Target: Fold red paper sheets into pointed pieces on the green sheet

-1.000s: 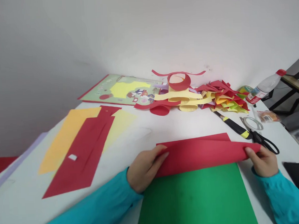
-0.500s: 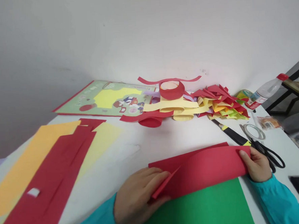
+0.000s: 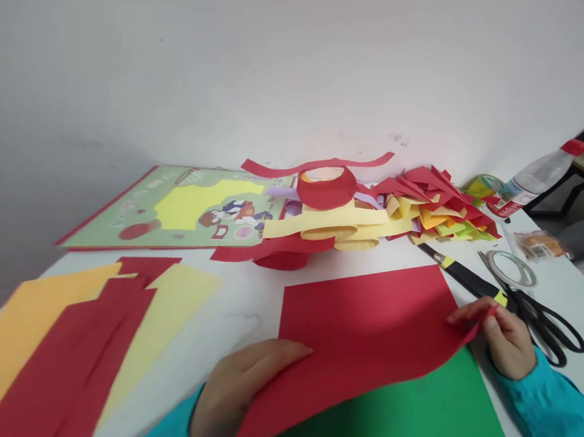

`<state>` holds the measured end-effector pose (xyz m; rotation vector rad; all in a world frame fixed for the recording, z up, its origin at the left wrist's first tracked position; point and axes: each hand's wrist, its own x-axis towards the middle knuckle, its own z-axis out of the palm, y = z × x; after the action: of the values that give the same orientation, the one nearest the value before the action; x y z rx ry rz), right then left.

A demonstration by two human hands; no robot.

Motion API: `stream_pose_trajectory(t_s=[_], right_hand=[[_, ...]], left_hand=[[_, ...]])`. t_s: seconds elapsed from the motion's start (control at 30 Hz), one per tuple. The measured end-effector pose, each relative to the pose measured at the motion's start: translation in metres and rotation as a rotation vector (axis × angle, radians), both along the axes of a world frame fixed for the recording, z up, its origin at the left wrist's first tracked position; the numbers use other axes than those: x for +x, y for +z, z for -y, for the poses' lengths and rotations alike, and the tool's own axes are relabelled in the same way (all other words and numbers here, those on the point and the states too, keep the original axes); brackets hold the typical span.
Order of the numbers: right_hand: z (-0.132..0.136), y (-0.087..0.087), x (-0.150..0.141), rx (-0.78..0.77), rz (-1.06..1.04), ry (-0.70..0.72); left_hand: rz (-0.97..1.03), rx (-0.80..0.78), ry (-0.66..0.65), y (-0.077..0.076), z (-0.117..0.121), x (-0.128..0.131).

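A red paper sheet (image 3: 357, 320), spread open with its near edge lifted, lies partly over a green sheet (image 3: 402, 409). My left hand (image 3: 245, 386) grips the red sheet's left side; its fingers lie over the paper and the thumb is hidden. At the right side, my right hand (image 3: 510, 337) pinches the lifted near corner between thumb and fingers. Close beyond my right hand are black-handled scissors (image 3: 546, 325) and a black and yellow utility knife (image 3: 466, 277).
Left are cut red strips (image 3: 83, 363), orange paper (image 3: 41, 319) and pale yellow paper (image 3: 164, 325). Behind stand curled paper shapes (image 3: 327, 190), a green picture board (image 3: 118, 212) and folded paper pieces (image 3: 434, 203). A tape roll (image 3: 510, 268) and plastic bottle (image 3: 537, 177) are at right.
The red sheet was folded over between my hands; now it is opened out flat, its near edge toward me. My left hand has moved slightly left. The view has shifted a little.
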<state>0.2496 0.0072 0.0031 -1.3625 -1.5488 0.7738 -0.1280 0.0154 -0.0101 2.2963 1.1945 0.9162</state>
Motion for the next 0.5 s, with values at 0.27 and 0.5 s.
stream_pose_trajectory(t_s=[0.27,0.5], right_hand=[[-0.003,-0.002,0.006,-0.049,-0.011,-0.071],[-0.004,-0.009,-0.008,-0.133,0.143,-0.306]], left_hand=[[0.249,-0.36,0.079,0.025,-0.008,0.011],[0.351,-0.445,0.286,0.023,-0.007,0.017]])
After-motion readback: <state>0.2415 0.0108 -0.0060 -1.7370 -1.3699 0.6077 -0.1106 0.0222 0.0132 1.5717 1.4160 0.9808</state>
